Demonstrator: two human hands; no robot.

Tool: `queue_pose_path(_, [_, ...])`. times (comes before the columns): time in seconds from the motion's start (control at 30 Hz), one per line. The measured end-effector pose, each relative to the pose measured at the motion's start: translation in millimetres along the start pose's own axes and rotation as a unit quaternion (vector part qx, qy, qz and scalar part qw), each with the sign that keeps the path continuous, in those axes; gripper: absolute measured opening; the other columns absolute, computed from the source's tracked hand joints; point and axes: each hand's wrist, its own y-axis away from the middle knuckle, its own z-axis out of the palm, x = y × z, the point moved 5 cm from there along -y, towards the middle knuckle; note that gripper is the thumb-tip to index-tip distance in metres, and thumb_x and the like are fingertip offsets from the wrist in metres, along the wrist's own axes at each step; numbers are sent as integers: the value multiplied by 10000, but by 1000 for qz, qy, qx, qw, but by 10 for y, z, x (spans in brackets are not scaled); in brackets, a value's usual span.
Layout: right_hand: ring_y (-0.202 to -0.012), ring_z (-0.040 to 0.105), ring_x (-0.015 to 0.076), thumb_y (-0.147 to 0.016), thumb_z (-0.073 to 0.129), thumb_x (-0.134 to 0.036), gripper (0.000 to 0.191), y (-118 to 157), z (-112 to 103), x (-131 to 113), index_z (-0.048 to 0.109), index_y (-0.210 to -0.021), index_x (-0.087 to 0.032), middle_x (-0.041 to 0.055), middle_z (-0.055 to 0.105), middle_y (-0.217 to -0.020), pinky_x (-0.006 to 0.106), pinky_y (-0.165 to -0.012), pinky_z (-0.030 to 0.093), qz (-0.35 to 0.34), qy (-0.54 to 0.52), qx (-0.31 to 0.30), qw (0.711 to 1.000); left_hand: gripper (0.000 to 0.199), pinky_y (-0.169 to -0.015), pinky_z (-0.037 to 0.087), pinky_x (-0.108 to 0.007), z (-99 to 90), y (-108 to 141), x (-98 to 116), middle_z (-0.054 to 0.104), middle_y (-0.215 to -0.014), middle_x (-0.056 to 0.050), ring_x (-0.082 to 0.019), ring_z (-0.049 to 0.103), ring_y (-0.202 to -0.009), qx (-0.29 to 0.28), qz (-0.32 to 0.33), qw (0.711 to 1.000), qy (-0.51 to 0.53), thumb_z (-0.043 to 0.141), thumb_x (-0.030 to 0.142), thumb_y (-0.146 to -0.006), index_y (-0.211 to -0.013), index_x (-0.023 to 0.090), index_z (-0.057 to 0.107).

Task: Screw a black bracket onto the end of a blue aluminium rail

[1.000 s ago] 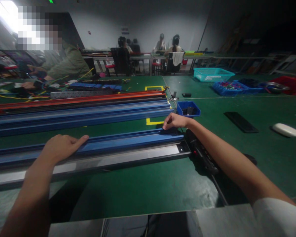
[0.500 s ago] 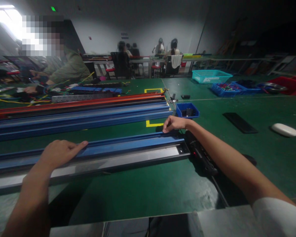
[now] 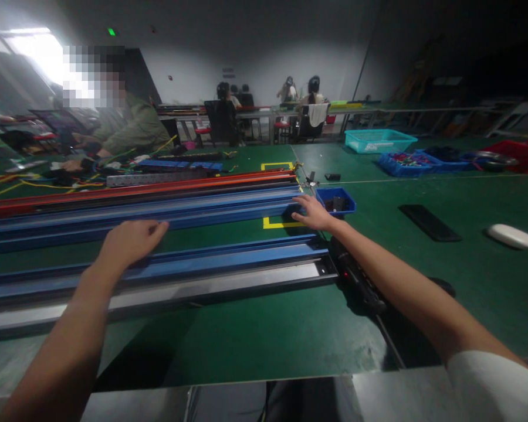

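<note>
My left hand (image 3: 129, 245) hovers over the strip of table between the near rail and the far rails, its fingers loosely bent and apart from the thumb, with nothing visible in it. Below it lies a long blue rail (image 3: 246, 255) alongside a silver-and-black rail (image 3: 255, 278). My right hand (image 3: 313, 213) is open with fingers spread, by the right end of the farther blue rails (image 3: 229, 210); whether it touches them I cannot tell. Close under my right forearm rests a black handheld tool (image 3: 361, 284) with a small red light.
A blue bin (image 3: 347, 210) with black parts sits beyond my right hand. Orange rails (image 3: 211, 183) lie behind the blue ones. To the right are a black flat piece (image 3: 429, 223), a white case (image 3: 513, 235) and a turquoise basket (image 3: 381, 140). A co-worker (image 3: 132, 126) sits at far left among wires.
Both hands have lifted off the near blue rail and moved away from me toward the farther blue rails. My right hand's fingers have spread from a pinch. The view has shifted slightly.
</note>
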Motion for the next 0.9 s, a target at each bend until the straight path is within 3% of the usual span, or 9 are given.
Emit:
queue_pose_path(0.1, [-1597,466,426,-996,765,-337,718,14,77,57,563,-1644,-104,259,493,-1716,574,-1314,371,-3,39,-32,999,717,-1045,542,-460,13,-248,198,775,-1269,-237,-371,714,-1202,-3,35,999,-16,277,617,-1089,-1224,103,759])
queue_pose_path(0.2, [-1611,468,406,-1022,746,-348,719,10,108,88,535,-1669,-115,250,506,-1713,549,-1315,386,-9,69,-51,996,634,-1102,519,-470,117,-374,273,728,-1366,-261,-387,668,-1301,0,51,998,-25,341,541,-1085,-1270,79,732])
queue_pose_path(0.37, [-1593,498,397,-1035,728,-351,713,-16,115,86,529,-1670,-96,250,523,-1703,521,-1307,413,-19,95,-58,994,723,-1178,470,-504,271,-374,131,663,-1477,-273,-399,611,-1394,10,54,998,-28,221,536,-1130,-1413,46,671])
queue_pose_path(0.57, [-1576,523,389,-1034,720,-319,682,-25,130,63,551,-1644,-65,257,557,-1671,514,-1331,396,-31,106,-51,993,715,-1207,485,-507,430,-412,-49,630,-1598,-190,-370,588,-1470,-7,41,999,-28,189,516,-1121,-1533,124,622])
queue_pose_path(0.7, [-1542,556,385,-1048,694,-318,627,-27,124,61,586,-1610,-64,249,601,-1630,509,-1317,420,-33,114,-47,992,732,-1161,512,-598,467,-447,-79,650,-1557,-225,-415,612,-1430,-14,15,999,-33,173,524,-1119,-1476,104,655])
queue_pose_path(0.9, [-1534,562,398,-1054,670,-346,633,-9,141,81,574,-1620,-79,256,604,-1606,531,-1300,443,-34,114,-39,992,723,-1141,524,-573,444,-433,-46,686,-1484,-245,-400,645,-1380,-14,10,998,-52,175,507,-1121,-1389,84,696])
